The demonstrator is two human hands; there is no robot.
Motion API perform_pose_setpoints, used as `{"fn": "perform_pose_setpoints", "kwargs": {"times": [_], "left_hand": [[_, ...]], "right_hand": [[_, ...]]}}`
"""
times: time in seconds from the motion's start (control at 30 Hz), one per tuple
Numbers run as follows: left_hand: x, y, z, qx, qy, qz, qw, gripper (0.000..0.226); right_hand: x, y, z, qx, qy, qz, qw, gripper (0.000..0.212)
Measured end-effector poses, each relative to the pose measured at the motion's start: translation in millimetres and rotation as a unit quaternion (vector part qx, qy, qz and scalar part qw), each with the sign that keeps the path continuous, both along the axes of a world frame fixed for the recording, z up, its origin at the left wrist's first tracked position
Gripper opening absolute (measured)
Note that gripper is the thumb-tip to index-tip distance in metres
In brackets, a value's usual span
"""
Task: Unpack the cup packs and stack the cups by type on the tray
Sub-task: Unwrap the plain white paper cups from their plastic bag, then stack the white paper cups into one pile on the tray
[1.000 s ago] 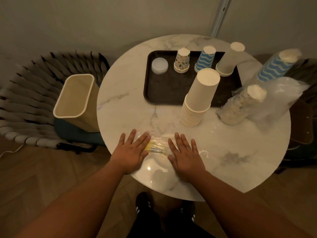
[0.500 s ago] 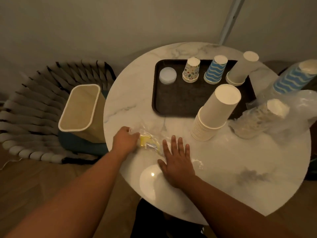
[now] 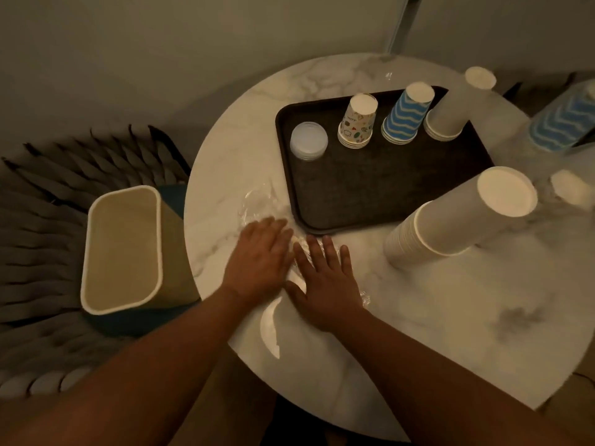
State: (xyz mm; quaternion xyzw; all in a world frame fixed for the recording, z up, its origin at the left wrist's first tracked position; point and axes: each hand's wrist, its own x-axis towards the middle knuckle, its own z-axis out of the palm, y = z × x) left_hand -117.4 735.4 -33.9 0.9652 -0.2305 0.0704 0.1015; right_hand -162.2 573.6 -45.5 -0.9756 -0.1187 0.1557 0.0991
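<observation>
Since half a second ago, the left hand (image 3: 257, 255) has been uncurled from the crumpled wrapper and laid flat, and both hands are now side by side, closer to the tray; the yellow label seen earlier on the wrapper is hidden.

Head view: the left hand is spread palm down, fingers straight, pressed on the clear plastic wrapper (image 3: 257, 204), which lies flattened on the marble table (image 3: 450, 317) just in front of the tray's near left corner. The right hand (image 3: 325, 284) is likewise laid flat with fingers extended and slightly apart, resting on the same wrapper; nothing is gripped by either hand.

On the dark tray (image 3: 370, 194) four groups are seen along the far edge: a stack of clear lids (image 3: 308, 141), a short stack of patterned cups (image 3: 358, 122), a stack of blue wavy cups (image 3: 406, 115), and a stack of plain white cups (image 3: 457, 107), all upside down. A tall stack of white cups (image 3: 457, 220) is stood on the table, touching or just beside the tray's near right corner. Further right, a blue wavy pack (image 3: 563, 123) and another pack (image 3: 570, 188) are partly cut off by the frame edge, with plastic around them.

A cream bin (image 3: 122, 249) is set beside the table, on the left.
</observation>
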Motion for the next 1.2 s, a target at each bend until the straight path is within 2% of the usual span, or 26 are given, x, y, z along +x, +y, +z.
{"fn": "perform_pose_setpoints", "kwargs": {"times": [0.07,0.13,0.37,0.57,0.73,0.83,0.97,1.07,1.13,1.2], "left_hand": [[-2,0,-10,0.039,0.127,0.015,0.991,0.071],[10,-4,-11,0.057,0.188,0.057,0.979,0.086],[24,-7,-17,0.100,0.166,0.057,0.979,0.106],[28,-7,-8,0.146,0.205,0.052,0.966,0.129],[25,-19,7,0.187,0.222,0.086,0.953,0.123],[16,-30,21,0.213,0.195,0.124,0.949,0.118],[-2,-54,46,0.229,0.181,0.177,0.940,0.107],[-12,-82,73,0.164,0.152,0.195,0.955,0.103],[-18,-110,91,0.052,0.145,0.174,0.973,0.097],[-25,-146,106,-0.098,0.191,0.145,0.966,0.094]], "right_hand": [[1,2,0,-0.005,-0.003,-0.002,1.000,0.077],[1,-1,0,0.000,-0.010,0.000,1.000,0.079],[-5,-15,2,0.002,-0.007,0.034,0.999,0.085],[-9,-35,5,0.018,0.008,0.081,0.996,0.083],[-32,-69,7,0.074,0.011,0.130,0.989,0.074],[-46,-102,9,0.145,-0.035,0.153,0.977,0.064],[-63,-167,11,0.215,-0.121,0.157,0.956,0.040],[-65,-214,16,0.214,-0.137,0.111,0.961,0.033],[-58,-238,23,0.214,-0.105,0.049,0.970,0.040],[-47,-255,31,0.217,-0.051,-0.021,0.975,0.049]]}}
